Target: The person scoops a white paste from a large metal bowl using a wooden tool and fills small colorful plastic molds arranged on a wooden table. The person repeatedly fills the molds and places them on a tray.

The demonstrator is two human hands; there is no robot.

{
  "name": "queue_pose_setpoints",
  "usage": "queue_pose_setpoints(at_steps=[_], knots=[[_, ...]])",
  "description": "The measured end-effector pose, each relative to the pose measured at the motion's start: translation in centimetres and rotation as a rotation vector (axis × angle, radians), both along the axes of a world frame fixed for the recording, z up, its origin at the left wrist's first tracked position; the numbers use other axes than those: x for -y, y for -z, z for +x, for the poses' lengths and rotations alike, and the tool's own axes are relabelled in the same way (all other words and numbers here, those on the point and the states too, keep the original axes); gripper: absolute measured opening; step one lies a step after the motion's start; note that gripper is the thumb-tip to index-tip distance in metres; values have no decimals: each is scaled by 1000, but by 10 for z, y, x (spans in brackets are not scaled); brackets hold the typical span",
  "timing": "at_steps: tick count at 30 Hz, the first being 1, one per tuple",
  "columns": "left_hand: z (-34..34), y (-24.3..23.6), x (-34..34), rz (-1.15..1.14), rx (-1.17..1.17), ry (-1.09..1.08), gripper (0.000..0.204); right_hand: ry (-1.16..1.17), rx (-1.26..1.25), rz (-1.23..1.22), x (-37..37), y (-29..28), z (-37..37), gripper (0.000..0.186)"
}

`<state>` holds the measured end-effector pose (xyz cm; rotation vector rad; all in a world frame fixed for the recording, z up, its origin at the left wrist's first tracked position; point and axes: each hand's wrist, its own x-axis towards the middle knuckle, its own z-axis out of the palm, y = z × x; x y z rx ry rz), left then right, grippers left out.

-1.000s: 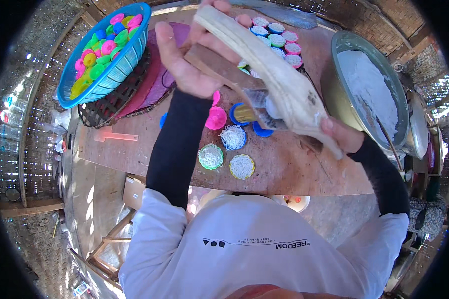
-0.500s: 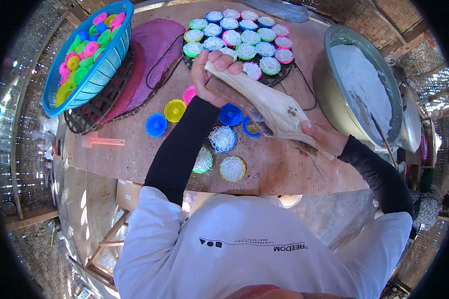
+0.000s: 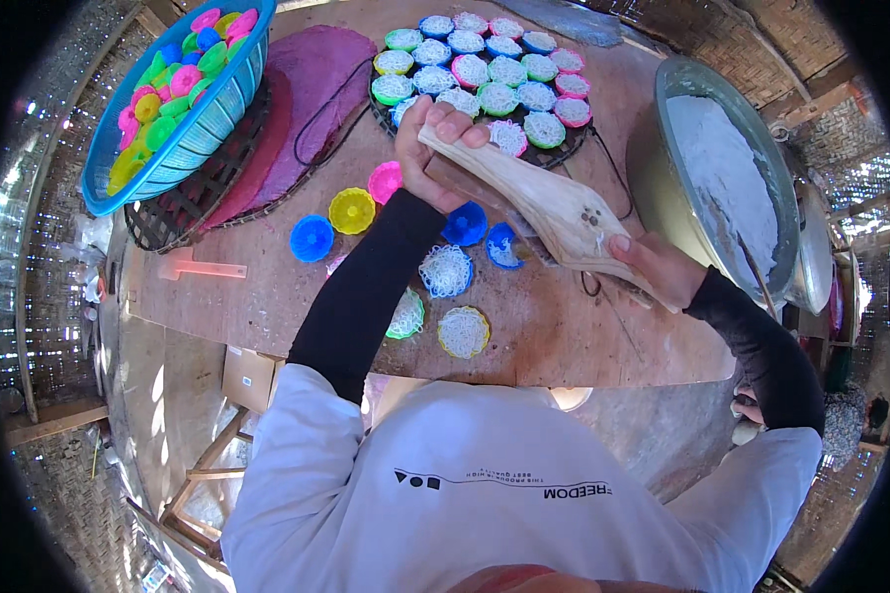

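My left hand (image 3: 435, 148) grips the upper-left end of a pale, long-handled wooden press (image 3: 534, 198). My right hand (image 3: 653, 267) is closed on its lower-right end. The press slants over a blue fluted mould (image 3: 502, 255) holding some white strands. Just left of that sit a strand-filled blue mould (image 3: 445, 272), a yellow one (image 3: 463, 332) and a green one (image 3: 405, 321). Bare blue (image 3: 311, 237), yellow (image 3: 352, 211) and pink (image 3: 386, 178) moulds lie beside my left forearm. The underside of the press is mostly hidden.
A round black woven tray (image 3: 549, 158) of filled moulds stands at the back. A blue basket (image 3: 104, 188) of coloured moulds rests on woven trays at left. A large metal basin (image 3: 648, 158) of white dough stands at right. A red plastic tool (image 3: 203, 267) lies at the table's left.
The press and my left hand have come lower and tilted flatter, uncovering the back tray. The blue mould beneath the press now shows white strands.
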<state>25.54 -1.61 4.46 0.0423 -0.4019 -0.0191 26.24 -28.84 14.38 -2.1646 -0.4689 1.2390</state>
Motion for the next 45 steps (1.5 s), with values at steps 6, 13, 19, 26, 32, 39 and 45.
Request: queue_pose_setpoints(at_steps=[6, 13, 19, 26, 32, 39, 45], knots=[[1, -1, -13, 111, 129, 3, 33, -57, 188, 17, -8, 6, 0, 77], [-11, -12, -24, 188, 37, -66, 31, -47, 144, -10, -18, 9, -6, 77], [-14, -10, -8, 109, -112, -111, 29, 21, 162, 43, -12, 0, -17, 76], [-9, -24, -2, 148, -91, -100, 26, -73, 343, 16, -5, -3, -11, 71], [-11, -25, -18, 197, -41, -123, 23, -34, 418, 111, -16, 10, -18, 71], [-19, -21, -10, 184, -169, -144, 24, -63, 345, -27, -8, 10, -19, 75], [-9, -24, 1, 111, -134, -74, 25, -34, 507, 37, -1, 7, -22, 70]])
